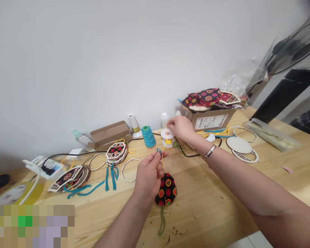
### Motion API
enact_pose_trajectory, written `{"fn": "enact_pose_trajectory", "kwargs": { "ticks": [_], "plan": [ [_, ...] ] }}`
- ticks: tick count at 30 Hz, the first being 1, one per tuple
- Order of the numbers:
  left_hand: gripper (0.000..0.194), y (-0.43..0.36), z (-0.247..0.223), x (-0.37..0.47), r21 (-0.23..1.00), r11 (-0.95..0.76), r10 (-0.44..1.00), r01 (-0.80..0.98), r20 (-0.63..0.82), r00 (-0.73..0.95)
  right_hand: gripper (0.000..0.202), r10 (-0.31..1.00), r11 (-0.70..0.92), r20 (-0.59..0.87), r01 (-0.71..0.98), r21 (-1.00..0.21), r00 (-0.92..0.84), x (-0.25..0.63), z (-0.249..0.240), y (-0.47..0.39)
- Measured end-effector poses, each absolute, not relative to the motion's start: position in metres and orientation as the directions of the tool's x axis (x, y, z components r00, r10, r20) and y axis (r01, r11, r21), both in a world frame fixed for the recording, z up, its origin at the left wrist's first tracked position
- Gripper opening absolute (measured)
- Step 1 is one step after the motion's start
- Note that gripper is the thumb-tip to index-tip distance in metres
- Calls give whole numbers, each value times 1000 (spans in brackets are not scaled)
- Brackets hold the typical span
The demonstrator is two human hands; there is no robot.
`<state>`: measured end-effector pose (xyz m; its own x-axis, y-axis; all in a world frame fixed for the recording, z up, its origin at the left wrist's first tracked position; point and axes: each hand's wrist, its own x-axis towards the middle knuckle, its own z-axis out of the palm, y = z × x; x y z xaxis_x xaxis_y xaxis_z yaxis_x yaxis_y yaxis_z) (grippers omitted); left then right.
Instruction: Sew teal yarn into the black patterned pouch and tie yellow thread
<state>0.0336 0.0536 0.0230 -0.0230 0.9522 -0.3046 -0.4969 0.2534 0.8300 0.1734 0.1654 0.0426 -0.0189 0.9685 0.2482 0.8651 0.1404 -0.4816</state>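
Observation:
My left hand (pixel 150 167) is closed in a pinch over the middle of the table, with a yellow cord (pixel 164 150) at its fingertips. A small blue loop (pixel 158 151) sticks up above the thumb. Just below this hand lies a round patterned fabric piece (pixel 165 191) with a green cord tail (pixel 162 222); its left side is partly hidden. Farther back, my right hand (pixel 181 128) is closed, its fingertips pinching the yellow cord beside a white spool (pixel 167 133). The cord runs between both hands, past the spool.
A teal thread cone (pixel 148 137) stands behind my left hand. Stacked wooden-framed fabric pieces (pixel 116 153) lie to the left, near blue cords (pixel 107 179). At the back right is a cardboard box (pixel 209 119) of fabric pieces. A plastic tray (pixel 271 135) lies far right.

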Motion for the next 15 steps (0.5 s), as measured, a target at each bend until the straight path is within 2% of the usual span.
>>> {"fn": "enact_pose_trajectory", "kwargs": {
  "ticks": [8, 15],
  "plan": [
    [25, 59, 31, 26, 810, 228, 955, -540, -293, -37, 19, 943, 298, 253, 887, -351, -217, 147, 57, 177],
    [23, 35, 38, 10, 794, 273, 932, -542, -359, -56, 24, 892, 436, 264, 854, -283, -368, 148, 68, 132]
  ]
}}
